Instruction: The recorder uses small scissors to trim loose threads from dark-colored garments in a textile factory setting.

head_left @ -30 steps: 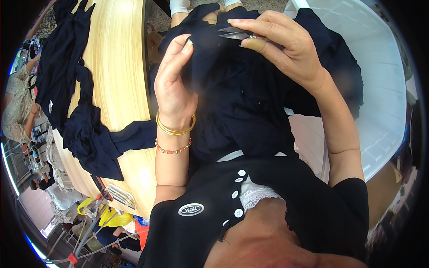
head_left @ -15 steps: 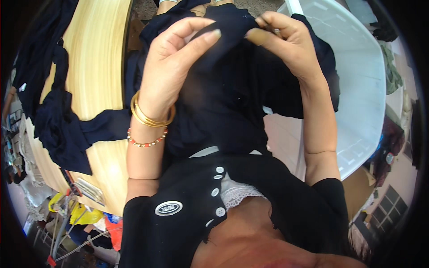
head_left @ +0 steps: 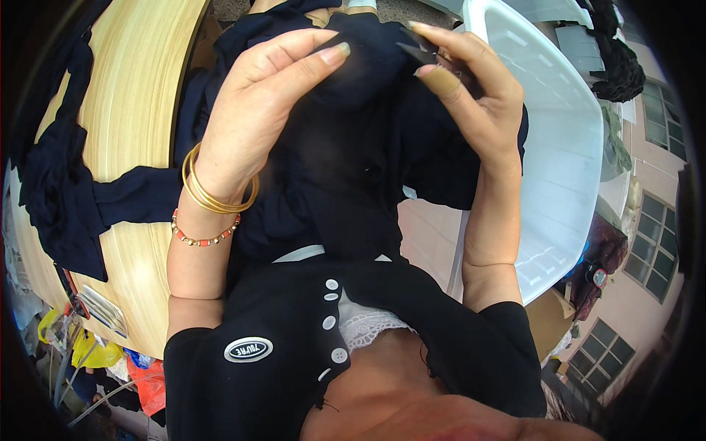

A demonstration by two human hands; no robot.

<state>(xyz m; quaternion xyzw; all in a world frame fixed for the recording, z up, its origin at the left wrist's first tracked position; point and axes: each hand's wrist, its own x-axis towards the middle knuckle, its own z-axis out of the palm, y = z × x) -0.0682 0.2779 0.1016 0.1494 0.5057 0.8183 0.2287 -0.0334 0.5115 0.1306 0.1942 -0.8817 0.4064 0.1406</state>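
Dark navy cloth (head_left: 346, 154), part of a garment, is draped over my lap and rises toward my hands. My left hand (head_left: 257, 95) pinches its upper part between thumb and fingers, with gold bangles on the wrist. In my right hand (head_left: 489, 99) is a small pair of thread snips (head_left: 418, 53), its dark blades apart and pointing left at the raised cloth. A tan covering wraps the right thumb. The snips' handles are mostly hidden in the palm. Whether the blades touch the cloth, I cannot tell.
A light wood table (head_left: 132, 95) stands to my left with more navy cloth (head_left: 62, 198) lying across it. On the right is a large white plastic bin (head_left: 555, 169). Coloured bags (head_left: 99, 353) are at the lower left, near the table's end.
The snips' blades now show clearly, with my right thumb and fingers spread wider. Both hands and the cloth appear slightly further left as the view shifts. My left hand keeps its pinch.
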